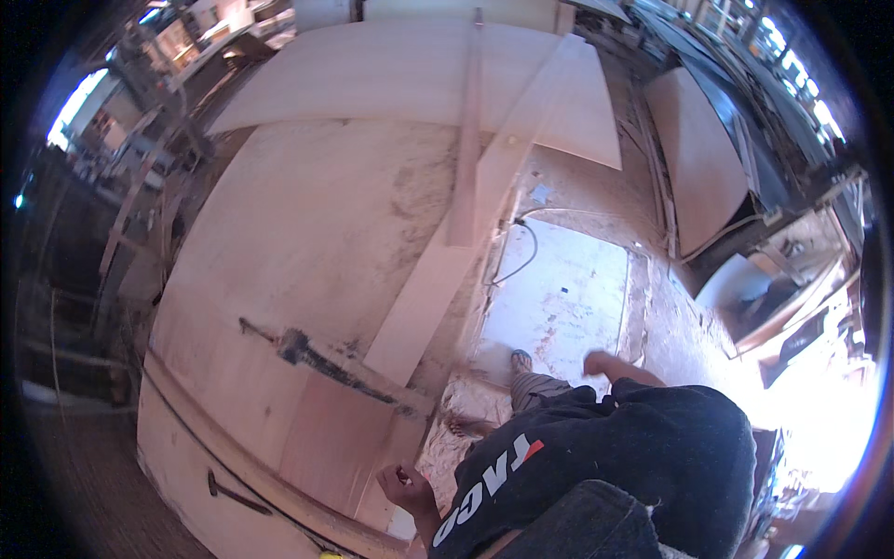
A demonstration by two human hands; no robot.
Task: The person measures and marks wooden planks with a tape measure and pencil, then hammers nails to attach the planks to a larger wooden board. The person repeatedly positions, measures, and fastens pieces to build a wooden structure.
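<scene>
My left hand is at the near edge of a large wooden worktop, with its fingers curled; whether anything small is inside them I cannot make out. Beside it lies a flat reddish-brown board. Just beyond that board rests a long, dark, narrow object whose kind is unclear. My right hand hangs over the floor, away from the worktop; it is blurred and its fingers do not show clearly. A long pale plank runs away across the worktop, with a narrower wooden strip on it.
A hammer-shaped tool lies at the near left. Across the far end spans a pale sheet. A white panel covers the floor beside the worktop, with a cable over it. More sheets lean at the right.
</scene>
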